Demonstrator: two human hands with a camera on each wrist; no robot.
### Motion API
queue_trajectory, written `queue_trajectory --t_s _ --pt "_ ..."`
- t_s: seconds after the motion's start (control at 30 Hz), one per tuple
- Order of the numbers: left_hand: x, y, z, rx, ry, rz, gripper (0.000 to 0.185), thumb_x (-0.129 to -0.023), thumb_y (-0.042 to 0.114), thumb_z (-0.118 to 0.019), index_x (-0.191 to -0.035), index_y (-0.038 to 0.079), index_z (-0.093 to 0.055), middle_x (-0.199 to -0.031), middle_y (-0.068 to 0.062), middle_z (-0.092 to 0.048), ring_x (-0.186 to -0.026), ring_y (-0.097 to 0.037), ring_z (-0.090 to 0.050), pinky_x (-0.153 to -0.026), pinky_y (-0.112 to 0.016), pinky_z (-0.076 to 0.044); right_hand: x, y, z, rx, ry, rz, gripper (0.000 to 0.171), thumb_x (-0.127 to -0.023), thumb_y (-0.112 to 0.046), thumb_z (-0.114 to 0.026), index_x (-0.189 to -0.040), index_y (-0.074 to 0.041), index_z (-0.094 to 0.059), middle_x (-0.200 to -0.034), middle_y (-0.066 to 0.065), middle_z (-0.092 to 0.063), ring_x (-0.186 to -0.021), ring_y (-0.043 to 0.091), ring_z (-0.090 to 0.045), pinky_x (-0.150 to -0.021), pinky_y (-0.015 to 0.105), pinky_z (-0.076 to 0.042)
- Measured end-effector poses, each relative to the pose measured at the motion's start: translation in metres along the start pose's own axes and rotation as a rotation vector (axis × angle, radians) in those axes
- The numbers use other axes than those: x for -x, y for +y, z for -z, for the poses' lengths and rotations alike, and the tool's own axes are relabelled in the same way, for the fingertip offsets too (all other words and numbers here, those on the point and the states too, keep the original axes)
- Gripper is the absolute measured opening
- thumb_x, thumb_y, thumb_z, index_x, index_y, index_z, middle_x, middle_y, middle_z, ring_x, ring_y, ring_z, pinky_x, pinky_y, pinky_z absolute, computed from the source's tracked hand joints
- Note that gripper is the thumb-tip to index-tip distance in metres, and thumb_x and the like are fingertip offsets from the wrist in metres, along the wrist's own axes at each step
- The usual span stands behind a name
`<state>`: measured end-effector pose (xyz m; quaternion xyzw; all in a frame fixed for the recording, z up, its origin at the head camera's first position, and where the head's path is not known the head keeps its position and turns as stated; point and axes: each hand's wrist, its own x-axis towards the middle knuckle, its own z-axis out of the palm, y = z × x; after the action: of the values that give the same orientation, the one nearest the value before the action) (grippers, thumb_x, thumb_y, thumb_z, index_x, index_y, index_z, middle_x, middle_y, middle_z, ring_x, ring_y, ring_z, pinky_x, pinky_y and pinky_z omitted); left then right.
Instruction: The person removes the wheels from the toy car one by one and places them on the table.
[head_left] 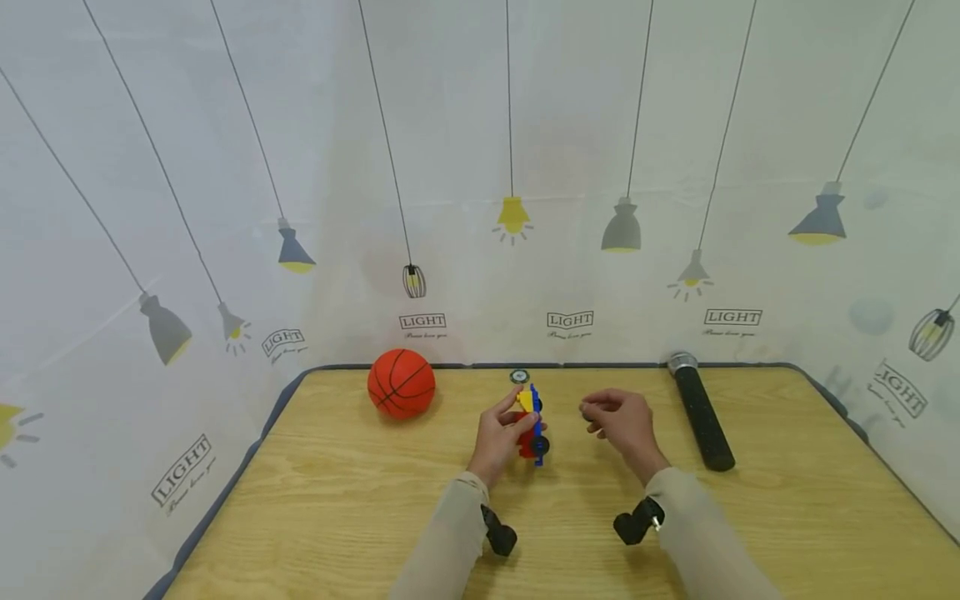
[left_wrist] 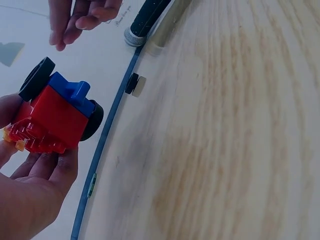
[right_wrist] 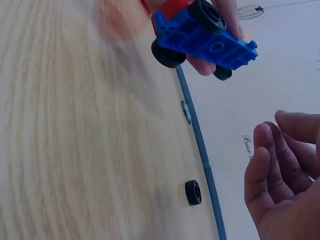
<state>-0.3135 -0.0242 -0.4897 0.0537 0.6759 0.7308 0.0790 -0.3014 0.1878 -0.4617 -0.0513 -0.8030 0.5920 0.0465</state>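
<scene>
My left hand (head_left: 497,437) grips a toy truck (right_wrist: 205,37) above the table by its sides, thumb on one side and fingers on the other. It has a blue chassis, a red body and a yellow part, with three black wheels showing. My right hand (head_left: 626,425) hovers to the right of the truck, fingers loosely bent. Nothing shows between its fingertips in the right wrist view. A loose black wheel (right_wrist: 193,192) stands on the table near the far edge, overlapped by the right fingertips in the head view.
An orange-red toy basketball (head_left: 401,384) sits at the back left of the wooden table (head_left: 337,517). A black microphone (head_left: 703,412) lies on the right. Near the back edge is a small round disc (head_left: 519,376). A white printed curtain (head_left: 465,125) surrounds the table.
</scene>
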Motion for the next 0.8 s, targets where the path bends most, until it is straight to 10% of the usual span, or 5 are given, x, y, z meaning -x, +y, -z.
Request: queue_trajectory --t_s 0.8 --pt "0.001 0.002 -0.004 -0.020 0.040 -0.021 0.059 -0.097 0.019 -0.068 -0.151 0.017 -0.046 -0.120 -0.023 -0.071 -0.099 -0.025 -0.075 -0.085 -0.035 -0.061 0.022 0.011 -0.015 0.045 -0.321 0.273 0.032 -0.091 -0.018 -0.074 -0.121 -0.008 -0.070 -0.108 0.015 -0.072 -0.087 0.020 -0.065 -0.067 0.027 -0.055"
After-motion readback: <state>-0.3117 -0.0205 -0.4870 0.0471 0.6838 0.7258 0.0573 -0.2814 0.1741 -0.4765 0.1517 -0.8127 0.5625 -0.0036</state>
